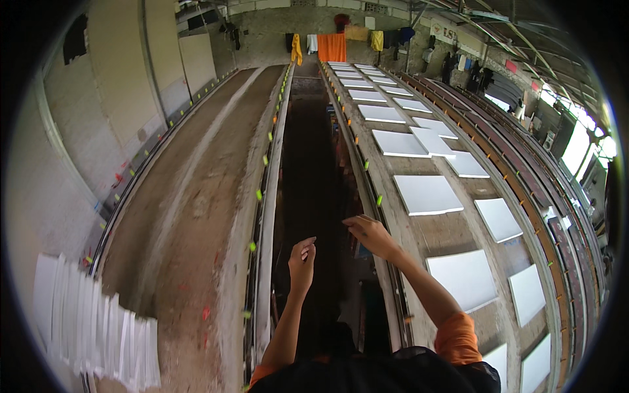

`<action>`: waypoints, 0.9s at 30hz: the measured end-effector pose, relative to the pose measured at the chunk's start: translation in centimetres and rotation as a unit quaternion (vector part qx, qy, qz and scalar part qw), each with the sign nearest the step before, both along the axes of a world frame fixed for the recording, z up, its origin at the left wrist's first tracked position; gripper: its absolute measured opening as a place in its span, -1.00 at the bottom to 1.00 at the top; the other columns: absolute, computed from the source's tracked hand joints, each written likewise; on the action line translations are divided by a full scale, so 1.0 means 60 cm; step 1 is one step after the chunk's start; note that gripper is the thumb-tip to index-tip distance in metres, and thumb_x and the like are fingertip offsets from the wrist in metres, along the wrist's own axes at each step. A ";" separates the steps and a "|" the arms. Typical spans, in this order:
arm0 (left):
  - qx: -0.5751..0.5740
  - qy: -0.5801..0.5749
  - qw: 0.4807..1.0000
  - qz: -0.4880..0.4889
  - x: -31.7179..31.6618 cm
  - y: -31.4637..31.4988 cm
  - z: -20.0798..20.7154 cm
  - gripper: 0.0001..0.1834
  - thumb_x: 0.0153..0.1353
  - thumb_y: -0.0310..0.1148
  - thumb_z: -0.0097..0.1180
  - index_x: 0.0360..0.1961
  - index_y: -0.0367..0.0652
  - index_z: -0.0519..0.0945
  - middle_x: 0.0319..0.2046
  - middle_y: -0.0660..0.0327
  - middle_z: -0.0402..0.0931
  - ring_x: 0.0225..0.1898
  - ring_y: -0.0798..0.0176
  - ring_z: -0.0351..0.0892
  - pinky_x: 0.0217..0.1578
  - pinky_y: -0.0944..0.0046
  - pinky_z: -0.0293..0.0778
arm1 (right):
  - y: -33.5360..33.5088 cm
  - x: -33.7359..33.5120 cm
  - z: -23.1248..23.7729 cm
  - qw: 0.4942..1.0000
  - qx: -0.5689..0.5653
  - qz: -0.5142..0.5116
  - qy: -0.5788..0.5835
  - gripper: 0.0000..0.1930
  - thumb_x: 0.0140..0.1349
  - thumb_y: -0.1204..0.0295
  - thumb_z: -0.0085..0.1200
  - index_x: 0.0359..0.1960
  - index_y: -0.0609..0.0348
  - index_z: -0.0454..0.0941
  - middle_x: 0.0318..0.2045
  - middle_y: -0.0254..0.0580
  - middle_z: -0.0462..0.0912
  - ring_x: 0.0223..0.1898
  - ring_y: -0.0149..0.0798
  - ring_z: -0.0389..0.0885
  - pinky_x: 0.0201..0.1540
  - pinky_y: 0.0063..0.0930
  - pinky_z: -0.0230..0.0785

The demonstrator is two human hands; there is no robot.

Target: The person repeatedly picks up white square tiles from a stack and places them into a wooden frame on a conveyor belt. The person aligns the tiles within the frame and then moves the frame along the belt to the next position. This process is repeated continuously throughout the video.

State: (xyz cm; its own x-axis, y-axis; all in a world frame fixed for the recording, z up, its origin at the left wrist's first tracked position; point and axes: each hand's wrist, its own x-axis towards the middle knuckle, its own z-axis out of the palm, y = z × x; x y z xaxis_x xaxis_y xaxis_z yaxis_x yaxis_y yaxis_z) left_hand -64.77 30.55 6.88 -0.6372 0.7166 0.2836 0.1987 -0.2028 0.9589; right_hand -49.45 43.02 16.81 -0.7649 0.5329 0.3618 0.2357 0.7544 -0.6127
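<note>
My left hand [301, 262] is raised over the dark gap between two long tables, its fingers loosely bent and nothing seen in them. Higher and to the right, my right hand [370, 234] reaches across the same gap with its fingers pointing left; it too shows nothing held. The hands are apart from each other. Beside my right forearm lies a white flat sheet or panel [462, 280] on the right table [445, 232]. Another white panel [428, 194] lies beyond it, and several more run in two rows toward the far end, some overlapping.
The brown left table [190, 216] carries a pale streak and red stains. Small green clips [259, 194] line the table edges. White strips [98, 327] hang or stand at the lower left. Cloths, including an orange one [332, 48], hang across the far end. More long tables [570, 262] stand right.
</note>
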 end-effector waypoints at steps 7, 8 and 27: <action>0.022 -0.019 0.988 -0.151 -0.056 0.279 0.028 -0.72 0.28 -0.34 -0.07 -0.06 -0.25 0.46 -0.08 0.17 0.45 -0.04 0.32 0.44 0.02 0.32 0.33 | 0.188 0.089 -0.039 0.989 -0.013 -0.136 0.061 -0.79 0.15 0.54 -0.04 -0.17 0.17 0.51 -0.22 -0.05 0.52 -0.17 0.00 0.51 -0.13 -0.30 0.38; -0.005 -0.021 0.988 -0.153 -0.061 0.312 0.038 -0.71 0.28 -0.33 -0.07 -0.07 -0.28 0.45 -0.08 0.16 0.45 -0.03 0.33 0.42 0.03 0.32 0.32 | 0.214 0.099 -0.053 0.983 -0.028 -0.167 0.071 -0.79 0.15 0.54 -0.05 -0.17 0.17 0.52 -0.22 -0.06 0.53 -0.17 -0.03 0.52 -0.14 -0.30 0.39; -0.158 -0.035 0.810 -0.564 0.010 1.184 0.090 -0.43 0.24 -0.04 -0.10 0.11 -0.25 0.28 0.13 0.07 0.26 0.20 0.23 0.19 0.17 0.20 0.10 | 0.766 0.248 -0.163 0.696 -0.338 -0.491 0.400 -0.70 0.21 0.47 -0.14 -0.06 0.35 0.43 -0.11 -0.01 0.51 -0.10 -0.21 0.53 0.01 -0.42 0.38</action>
State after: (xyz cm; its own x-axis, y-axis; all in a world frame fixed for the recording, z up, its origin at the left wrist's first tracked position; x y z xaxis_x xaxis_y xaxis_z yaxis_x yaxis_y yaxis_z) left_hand -64.16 101.59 12.26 0.4657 0.8842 -0.0364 0.0004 0.0409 0.9992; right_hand -34.55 89.01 7.05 0.3919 0.9116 -0.1243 -0.1862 -0.0537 -0.9810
